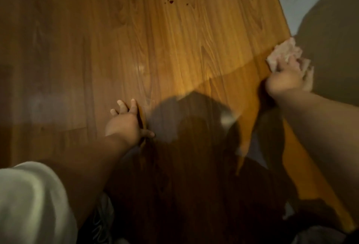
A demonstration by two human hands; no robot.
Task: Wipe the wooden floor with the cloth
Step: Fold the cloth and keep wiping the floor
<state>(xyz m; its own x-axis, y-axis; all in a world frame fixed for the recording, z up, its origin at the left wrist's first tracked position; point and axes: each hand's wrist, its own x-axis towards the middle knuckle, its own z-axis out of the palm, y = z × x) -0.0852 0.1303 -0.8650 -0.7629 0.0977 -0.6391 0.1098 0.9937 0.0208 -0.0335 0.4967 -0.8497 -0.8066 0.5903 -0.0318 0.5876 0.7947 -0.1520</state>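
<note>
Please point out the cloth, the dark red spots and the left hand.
cloth (pixel 282 52), head view: crumpled upper part.
dark red spots (pixel 171 1), head view: biggest drop of the nearer group.
left hand (pixel 124 125), head view: back of the hand.

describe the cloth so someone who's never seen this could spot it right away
Follow the wooden floor to its right edge, in the upper right of the view. There the right hand grips the cloth, a crumpled pale pink wad; the left hand rests bare on the boards.

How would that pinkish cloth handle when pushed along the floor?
Probably floppy: the cloth is crumpled into folds where the right hand grips it. Likely light: one hand holds the whole wad. Should slide easily on the glossy wooden floor.
</note>
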